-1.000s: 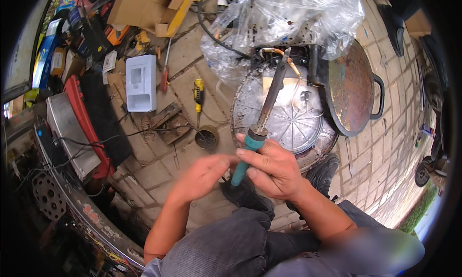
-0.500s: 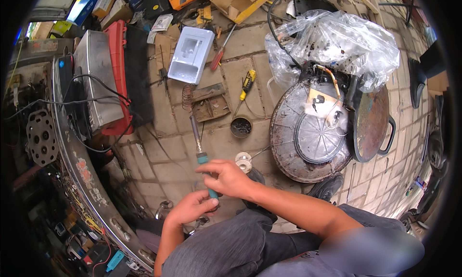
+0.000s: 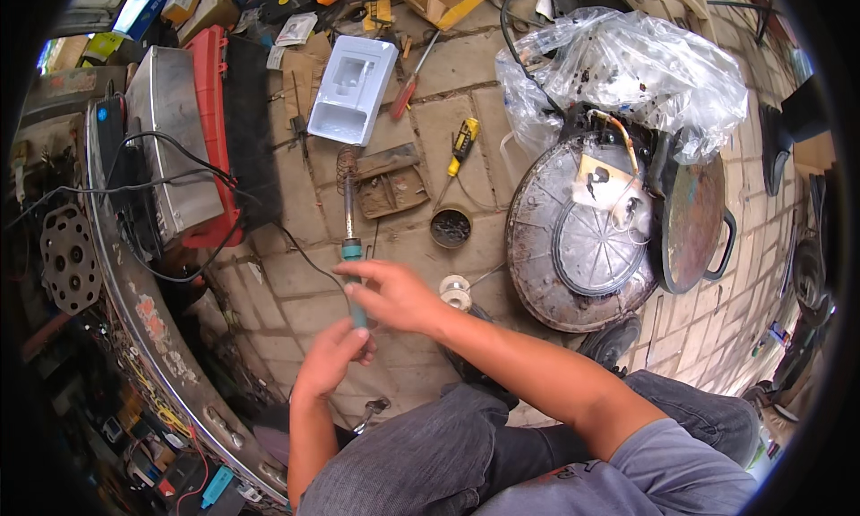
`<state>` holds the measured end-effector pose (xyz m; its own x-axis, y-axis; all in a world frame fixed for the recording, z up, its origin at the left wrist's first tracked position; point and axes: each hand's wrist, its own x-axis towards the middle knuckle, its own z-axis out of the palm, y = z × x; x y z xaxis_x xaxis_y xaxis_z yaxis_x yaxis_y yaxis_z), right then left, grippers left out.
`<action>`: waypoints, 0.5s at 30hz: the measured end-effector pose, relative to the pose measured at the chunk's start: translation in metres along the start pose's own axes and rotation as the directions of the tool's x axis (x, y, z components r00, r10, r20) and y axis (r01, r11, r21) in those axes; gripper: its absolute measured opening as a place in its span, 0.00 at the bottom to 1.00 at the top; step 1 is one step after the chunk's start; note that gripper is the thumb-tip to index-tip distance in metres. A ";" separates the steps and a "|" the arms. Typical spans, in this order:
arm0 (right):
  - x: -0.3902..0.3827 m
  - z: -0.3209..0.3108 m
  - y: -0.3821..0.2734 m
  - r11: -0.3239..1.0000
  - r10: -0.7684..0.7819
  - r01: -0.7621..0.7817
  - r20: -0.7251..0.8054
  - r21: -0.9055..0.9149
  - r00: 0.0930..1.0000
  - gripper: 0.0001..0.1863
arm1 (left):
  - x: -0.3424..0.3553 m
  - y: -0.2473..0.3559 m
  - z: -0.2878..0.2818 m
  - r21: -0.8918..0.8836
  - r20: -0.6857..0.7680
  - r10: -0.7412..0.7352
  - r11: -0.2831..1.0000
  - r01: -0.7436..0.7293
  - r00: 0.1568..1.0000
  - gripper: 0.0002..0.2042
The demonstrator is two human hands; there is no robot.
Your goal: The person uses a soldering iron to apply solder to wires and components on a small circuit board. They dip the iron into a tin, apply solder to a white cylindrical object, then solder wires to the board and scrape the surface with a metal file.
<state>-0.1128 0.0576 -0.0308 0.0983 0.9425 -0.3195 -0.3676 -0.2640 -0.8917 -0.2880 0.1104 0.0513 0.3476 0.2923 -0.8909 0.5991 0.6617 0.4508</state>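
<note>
A soldering iron (image 3: 350, 250) with a teal handle and metal shaft points away from me, low over the paving. My right hand (image 3: 390, 294) grips its handle from the right, fingers across the top. At the handle's near end, my left hand (image 3: 330, 356) is closed with thumb and fingers together on it; the exact contact is partly hidden. The iron's far end lies at a wire coil (image 3: 346, 169), which is beside a rusty metal tray (image 3: 391, 191). A dark cord (image 3: 307, 258) runs toward the handle from the left.
Right of my hands are a solder spool (image 3: 455, 291), a small round tin (image 3: 451, 228) and a yellow screwdriver (image 3: 463, 146). Beyond the coil lies a white plastic tray (image 3: 342, 122). A large round metal part (image 3: 546, 238) stands right, beside clear plastic (image 3: 636, 68). A metal beam (image 3: 157, 323) borders the left.
Both hands and the soldering iron have moved left and away from me. The shaft has come closer to the coil and points straighter ahead. The view has shifted slightly.
</note>
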 end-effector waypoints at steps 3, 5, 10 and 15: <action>-0.021 -0.004 0.004 0.978 -0.140 0.136 -0.014 -0.158 0.990 0.20 | 0.010 -0.022 -0.003 0.093 -0.160 0.094 0.992 -0.080 0.983 0.13; -0.044 -0.016 0.006 0.953 -0.104 0.104 0.016 -0.283 0.994 0.19 | 0.017 -0.029 -0.007 0.087 -0.211 0.105 0.992 -0.089 0.972 0.16; -0.107 -0.052 0.017 0.756 0.170 -0.019 0.168 -0.654 0.971 0.15 | 0.030 -0.024 -0.001 0.086 -0.253 0.116 0.992 -0.098 0.960 0.26; -0.116 -0.066 0.025 0.553 -0.064 0.065 0.035 -0.831 0.997 0.21 | 0.030 -0.008 0.025 0.209 -0.434 0.437 0.899 -0.384 0.788 0.19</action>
<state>-0.0726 -0.0722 -0.0372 0.0893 0.9641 -0.2503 0.5715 -0.2553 -0.7799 -0.2646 0.0964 0.0221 0.2226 0.8194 -0.5283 0.5559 0.3385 0.7592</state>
